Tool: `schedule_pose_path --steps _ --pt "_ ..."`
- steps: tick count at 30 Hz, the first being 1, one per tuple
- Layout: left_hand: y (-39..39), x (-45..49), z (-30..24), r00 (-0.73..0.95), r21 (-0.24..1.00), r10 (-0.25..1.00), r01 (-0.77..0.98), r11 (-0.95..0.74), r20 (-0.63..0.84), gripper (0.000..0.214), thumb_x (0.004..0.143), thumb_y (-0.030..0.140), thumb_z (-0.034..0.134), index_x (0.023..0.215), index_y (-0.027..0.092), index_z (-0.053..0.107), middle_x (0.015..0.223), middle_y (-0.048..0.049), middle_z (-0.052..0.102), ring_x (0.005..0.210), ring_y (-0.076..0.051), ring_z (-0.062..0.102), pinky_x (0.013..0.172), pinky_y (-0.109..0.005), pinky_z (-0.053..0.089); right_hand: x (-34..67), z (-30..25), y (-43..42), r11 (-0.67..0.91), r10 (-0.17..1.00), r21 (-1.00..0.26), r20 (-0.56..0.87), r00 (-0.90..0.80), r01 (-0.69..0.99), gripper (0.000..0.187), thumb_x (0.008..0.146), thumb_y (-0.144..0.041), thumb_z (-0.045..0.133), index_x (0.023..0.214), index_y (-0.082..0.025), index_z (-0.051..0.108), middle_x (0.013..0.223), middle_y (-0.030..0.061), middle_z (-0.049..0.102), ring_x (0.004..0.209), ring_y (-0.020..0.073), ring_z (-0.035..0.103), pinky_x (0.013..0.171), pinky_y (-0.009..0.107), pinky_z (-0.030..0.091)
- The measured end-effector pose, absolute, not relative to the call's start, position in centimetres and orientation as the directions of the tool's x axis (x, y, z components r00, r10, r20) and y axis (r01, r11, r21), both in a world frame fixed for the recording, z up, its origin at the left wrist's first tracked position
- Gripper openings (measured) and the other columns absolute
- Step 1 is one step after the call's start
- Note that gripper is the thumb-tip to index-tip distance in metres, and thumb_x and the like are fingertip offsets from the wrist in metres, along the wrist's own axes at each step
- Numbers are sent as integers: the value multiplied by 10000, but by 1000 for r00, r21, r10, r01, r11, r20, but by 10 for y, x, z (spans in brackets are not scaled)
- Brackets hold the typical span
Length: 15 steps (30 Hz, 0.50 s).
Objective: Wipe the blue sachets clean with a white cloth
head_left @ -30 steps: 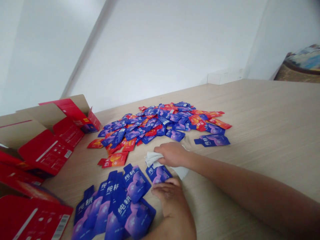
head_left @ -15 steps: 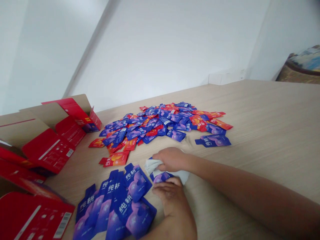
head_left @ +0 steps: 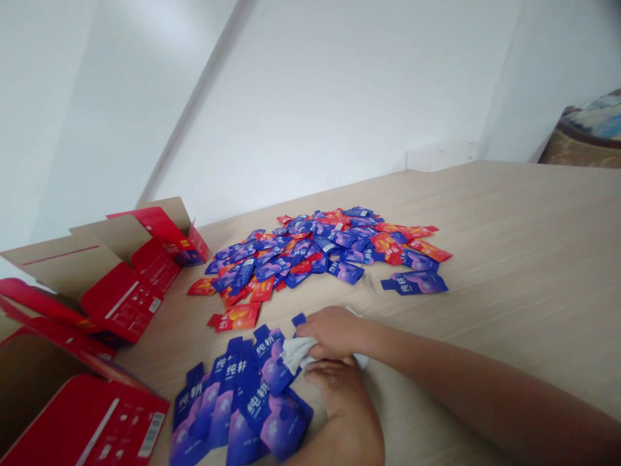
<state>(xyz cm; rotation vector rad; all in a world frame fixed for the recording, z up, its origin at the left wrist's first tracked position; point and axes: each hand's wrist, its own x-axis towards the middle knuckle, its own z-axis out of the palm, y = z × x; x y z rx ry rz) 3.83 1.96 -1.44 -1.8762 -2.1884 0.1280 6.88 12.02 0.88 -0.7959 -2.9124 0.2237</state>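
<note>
In the head view, my right hand [head_left: 334,330] is closed on a crumpled white cloth [head_left: 297,351], pressing it over a purple pouch. Only that pouch's blue spout end [head_left: 299,319] shows past my knuckles. My left hand [head_left: 334,382] lies right below, fingers closed at the pouch's near edge, mostly hidden by cloth and right hand. Just left of both hands, several purple pouches [head_left: 245,395] lie overlapping, printed sides up. Farther off spreads a heap of purple and red-orange pouches [head_left: 291,249].
Open red cartons [head_left: 121,301] line the left side of the wooden table [head_left: 509,259]. A lone purple pouch [head_left: 417,283] lies right of the heap, and a red-orange pouch [head_left: 237,316] lies before it. A white box [head_left: 439,156] stands by the wall.
The view has shifted, so the cartons and pouches appear lower and farther right. My right hand and the cloth now cover the pouch's printed face, which showed between my hands before.
</note>
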Motion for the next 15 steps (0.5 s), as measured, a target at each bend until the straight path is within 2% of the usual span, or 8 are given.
schedule_pose_path --steps 1,3,6,9,12,15 --pt "20 38 -13 -137 -361 982 916 175 128 399 733 -63 320 947 -31 655 914 -300 651 849 -384 632 723 -476 480 68 9 120 839 532 -174 61 -845 516 306 765 -422 500 1016 -263 573 931 49 654 826 230 617 579 289 410" --pt "21 38 -13 -116 -519 987 840 158 112 405 738 -67 327 980 -22 649 914 -295 654 827 -366 643 698 -433 491 67 10 122 815 568 -174 45 -822 553 333 763 -425 510 1047 -262 569 935 58 655 828 230 617 592 293 418" --pt "22 39 -17 -136 -577 984 797 179 117 381 749 -53 365 998 27 642 926 -282 659 836 -344 649 709 -424 485 70 13 130 764 639 -155 46 -768 626 369 773 -427 507 1097 -259 554 938 72 654 833 234 615 610 304 425" --pt "21 39 -25 -166 -586 978 783 209 127 376 747 -47 380 1002 57 635 942 -265 663 849 -319 651 725 -413 472 75 16 136 724 689 -125 82 -720 679 352 774 -401 510 1087 -248 558 940 79 650 842 242 611 623 312 426" --pt "22 40 -29 -178 -559 973 797 231 149 364 751 -45 380 997 47 632 956 -269 659 850 -312 651 722 -402 465 78 19 134 746 665 -124 138 -734 654 337 773 -398 509 1071 -248 560 935 64 644 836 242 611 619 310 422" --pt "26 38 -29 -232 -382 955 879 286 184 362 738 -67 380 981 13 635 967 -282 652 871 -331 643 725 -420 466 74 22 125 831 555 -140 158 -817 538 319 775 -418 500 1045 -261 564 927 40 639 831 229 612 603 296 413"
